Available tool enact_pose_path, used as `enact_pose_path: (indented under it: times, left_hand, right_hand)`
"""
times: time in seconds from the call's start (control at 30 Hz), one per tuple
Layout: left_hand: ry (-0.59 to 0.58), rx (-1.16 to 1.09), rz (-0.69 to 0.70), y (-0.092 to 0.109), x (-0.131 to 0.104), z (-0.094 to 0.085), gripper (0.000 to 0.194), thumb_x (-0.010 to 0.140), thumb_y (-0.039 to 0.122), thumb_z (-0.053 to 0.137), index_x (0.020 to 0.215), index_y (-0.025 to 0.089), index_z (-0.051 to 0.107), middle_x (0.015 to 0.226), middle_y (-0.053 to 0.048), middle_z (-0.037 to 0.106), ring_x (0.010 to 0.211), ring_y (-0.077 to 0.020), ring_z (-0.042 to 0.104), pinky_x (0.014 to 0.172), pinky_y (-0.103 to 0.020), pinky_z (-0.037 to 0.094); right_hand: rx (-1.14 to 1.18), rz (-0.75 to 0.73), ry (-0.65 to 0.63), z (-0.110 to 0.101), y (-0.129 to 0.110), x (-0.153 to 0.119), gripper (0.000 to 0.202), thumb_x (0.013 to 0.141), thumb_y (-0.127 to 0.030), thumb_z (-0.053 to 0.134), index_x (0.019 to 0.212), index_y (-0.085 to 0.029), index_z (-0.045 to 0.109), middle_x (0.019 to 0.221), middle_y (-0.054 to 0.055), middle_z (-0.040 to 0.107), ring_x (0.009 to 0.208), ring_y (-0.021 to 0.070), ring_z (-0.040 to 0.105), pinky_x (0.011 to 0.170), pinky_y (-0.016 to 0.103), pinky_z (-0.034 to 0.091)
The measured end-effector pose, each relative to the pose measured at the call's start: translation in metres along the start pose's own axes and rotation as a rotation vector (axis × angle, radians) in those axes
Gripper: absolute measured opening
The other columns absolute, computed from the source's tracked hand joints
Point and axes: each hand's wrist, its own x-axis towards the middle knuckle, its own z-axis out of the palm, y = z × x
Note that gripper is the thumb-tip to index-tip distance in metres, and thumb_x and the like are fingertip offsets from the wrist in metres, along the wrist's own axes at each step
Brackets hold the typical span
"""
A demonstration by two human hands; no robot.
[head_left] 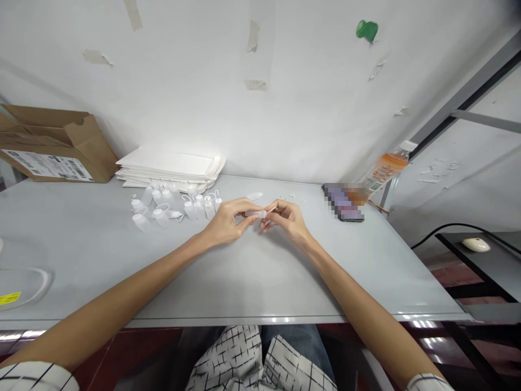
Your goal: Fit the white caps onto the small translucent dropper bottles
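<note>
My left hand is closed around the body of a small translucent plastic squeeze bottle, which lies sideways between my hands above the table. The fingers of my right hand pinch its cap end, where a thin white strap shows; the fingertips partly hide the cap. To the left of my left hand stand several similar white bottles with looped cap straps, some upright and some tilted. Just behind my hands a flat translucent piece and a few tiny bits rest on the table.
A stack of white envelopes and an open cardboard box are at the back left. On the right are a phone and an orange drink bottle. A clear round-edged item sits at the left on the grey table.
</note>
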Motion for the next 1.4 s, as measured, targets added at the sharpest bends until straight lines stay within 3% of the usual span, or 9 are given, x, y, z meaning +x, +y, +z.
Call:
enact_pose_path:
  times: [0.2,0.33,0.73,0.87,0.97,1.07,1.23,1.4]
  left_hand:
    - [0.010,0.102,0.127,0.003,-0.001,0.001,0.019,0.089,0.016,0.060,0.100,0.016,0.075,0.092,-0.008,0.072,0.079,-0.0140,0.067,0.070,-0.025,0.053]
    - [0.021,0.103,0.126,0.003,-0.002,0.003,0.019,0.089,0.018,0.060,0.101,0.016,0.075,0.094,-0.008,0.072,0.079,-0.0141,0.067,0.071,-0.026,0.054]
    - [0.047,0.065,-0.186,0.001,-0.002,0.005,0.037,0.086,0.040,0.064,0.113,0.016,0.071,0.107,-0.010,0.074,0.094,-0.0229,0.070,0.071,-0.029,0.057]
    - [-0.016,-0.221,-0.351,0.002,-0.002,0.007,0.047,0.088,0.043,0.064,0.123,0.013,0.062,0.093,-0.010,0.072,0.071,-0.0186,0.069,0.060,-0.030,0.056]
    - [-0.052,-0.480,-0.460,0.003,0.000,0.008,0.053,0.088,0.043,0.063,0.129,0.011,0.054,0.089,-0.010,0.068,0.068,-0.0196,0.069,0.055,-0.032,0.056]
    - [-0.063,-0.603,-0.531,0.005,0.001,0.009,0.052,0.088,0.039,0.064,0.131,0.011,0.052,0.088,-0.009,0.067,0.070,-0.0209,0.069,0.058,-0.036,0.058]
    - [-0.088,-0.752,-0.618,0.008,0.000,0.009,0.054,0.088,0.034,0.063,0.137,0.016,0.048,0.084,-0.006,0.065,0.069,-0.0213,0.069,0.063,-0.039,0.058]
    - [-0.105,-0.737,-0.626,0.008,0.000,0.007,0.050,0.090,0.037,0.061,0.136,0.025,0.045,0.083,-0.001,0.063,0.064,-0.0176,0.070,0.069,-0.037,0.057]
  right_hand:
    - [0.042,0.025,0.028,0.000,0.002,0.001,0.017,0.071,-0.029,0.073,0.071,-0.016,0.062,0.063,0.002,0.065,0.057,0.0169,0.066,0.056,0.033,0.059]
    - [0.039,0.023,0.014,-0.001,-0.001,0.002,0.021,0.074,-0.033,0.073,0.070,-0.016,0.061,0.064,0.002,0.065,0.058,0.0169,0.066,0.057,0.034,0.059]
    - [-0.074,-0.027,0.002,-0.007,-0.015,0.002,0.020,0.078,-0.033,0.069,0.087,-0.016,0.073,0.073,0.002,0.066,0.065,0.0155,0.066,0.057,0.029,0.058]
    - [-0.102,-0.019,-0.005,-0.007,-0.017,0.002,0.023,0.075,-0.034,0.072,0.090,-0.016,0.072,0.077,0.003,0.067,0.062,0.0147,0.066,0.056,0.028,0.057]
    - [-0.143,-0.022,0.057,-0.010,-0.016,0.004,0.026,0.076,-0.037,0.069,0.092,-0.016,0.070,0.079,0.003,0.067,0.060,0.0145,0.066,0.055,0.028,0.057]
    - [-0.297,-0.070,0.184,-0.021,-0.014,0.008,0.023,0.080,-0.034,0.062,0.093,-0.016,0.068,0.079,0.004,0.067,0.058,0.0151,0.066,0.053,0.028,0.054]
    - [-0.826,-0.253,0.443,-0.055,-0.008,0.014,0.019,0.081,-0.024,0.052,0.090,-0.017,0.068,0.083,0.007,0.071,0.062,0.0170,0.066,0.059,0.030,0.050]
    - [-1.036,-0.122,0.474,-0.079,-0.005,0.015,0.023,0.081,-0.020,0.051,0.091,-0.017,0.071,0.086,0.006,0.072,0.059,0.0159,0.063,0.067,0.031,0.047]
